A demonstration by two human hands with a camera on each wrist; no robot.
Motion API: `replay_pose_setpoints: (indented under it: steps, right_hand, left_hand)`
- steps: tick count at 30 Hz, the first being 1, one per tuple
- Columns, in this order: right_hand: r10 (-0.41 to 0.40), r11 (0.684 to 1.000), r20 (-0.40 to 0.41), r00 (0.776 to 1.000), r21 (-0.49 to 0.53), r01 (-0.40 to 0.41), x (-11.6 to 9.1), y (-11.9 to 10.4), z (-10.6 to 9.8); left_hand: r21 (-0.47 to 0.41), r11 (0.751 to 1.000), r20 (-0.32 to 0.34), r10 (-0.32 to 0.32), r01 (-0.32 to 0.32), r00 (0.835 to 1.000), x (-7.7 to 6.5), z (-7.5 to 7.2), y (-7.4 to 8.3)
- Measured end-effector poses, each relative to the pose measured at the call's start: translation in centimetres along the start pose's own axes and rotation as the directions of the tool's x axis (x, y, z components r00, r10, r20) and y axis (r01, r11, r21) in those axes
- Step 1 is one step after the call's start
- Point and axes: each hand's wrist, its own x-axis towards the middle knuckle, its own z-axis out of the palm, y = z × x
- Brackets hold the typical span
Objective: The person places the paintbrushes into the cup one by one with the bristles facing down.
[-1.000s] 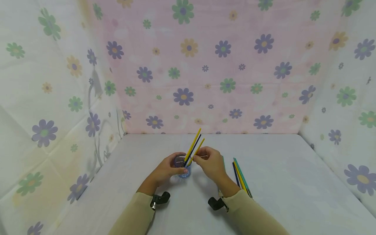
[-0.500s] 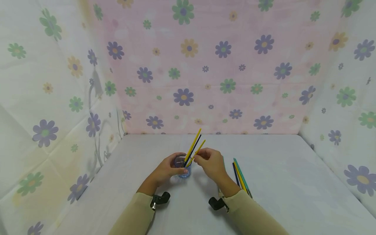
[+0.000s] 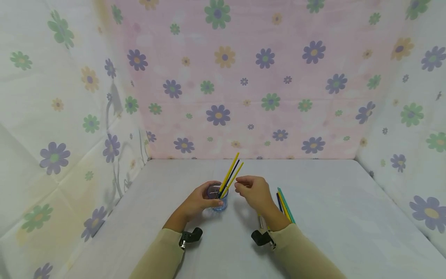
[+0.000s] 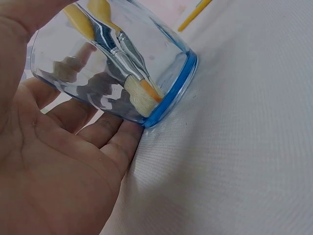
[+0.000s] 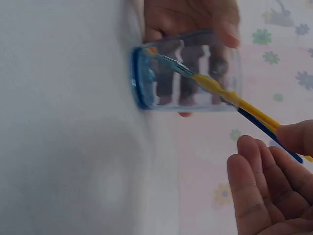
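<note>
My left hand [image 3: 195, 203] grips a clear glass [image 3: 220, 206] with a thick blue base [image 4: 178, 88], thumb on the near side and fingers round the far side. In the glass lean two yellow-handled paintbrushes [image 3: 228, 172] and one with a dark blue handle [image 3: 234, 173], bristles down and handles slanting to the right. In the left wrist view the pale bristles [image 4: 139, 98] reach the bottom. My right hand [image 3: 257, 194] hovers just right of the handles, thumb and fingers apart; in the right wrist view its thumb [image 5: 296, 138] overlaps a yellow handle.
More paintbrushes lie on the white table to the right, with teal [image 3: 287, 206], yellow [image 3: 283, 209] and dark blue [image 3: 280, 202] handles, partly behind my right forearm. A brush ferrule [image 3: 260, 222] shows beside that wrist. Flowered cloth [image 3: 244, 97] walls the table's back and sides.
My right hand has let go of the nearer yellow paintbrush and drawn back slightly to the right. That brush now leans in the glass beside the others. My left hand stays on the glass.
</note>
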Motion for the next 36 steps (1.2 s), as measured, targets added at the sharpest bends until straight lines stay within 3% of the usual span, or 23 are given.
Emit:
replay_pose_setpoints:
  steps: [6,11,16,25,36]
  right_hand:
    - [0.059,0.998,0.047,0.997,-0.012,-0.059,0.4,-0.6,-1.5]
    - [0.094,0.986,0.12,0.988,-0.147,-0.076,0.5,-0.3,-3.1]
    - [0.155,0.958,0.122,0.98,-0.26,-0.12,0.0,0.7,-5.8]
    - [0.23,0.95,0.081,0.97,-0.234,-0.206,-1.6,3.2,-10.2]
    - [0.27,0.929,0.091,0.959,-0.285,-0.235,-1.8,3.8,-12.7]
  left_hand:
    - [0.018,1.0,0.006,0.009,-0.009,1.0,-0.3,-0.1,-0.1]
    - [0.008,1.0,-0.001,-0.002,0.002,1.0,-0.4,-0.3,-0.2]
    - [-0.021,1.0,0.002,0.002,-0.002,1.0,-0.3,-0.4,-0.4]
    - [-0.003,1.0,0.003,-0.013,0.013,1.0,-0.2,0.0,0.2]
    - [0.039,0.999,0.002,0.001,-0.001,1.0,-0.2,-0.2,0.0]
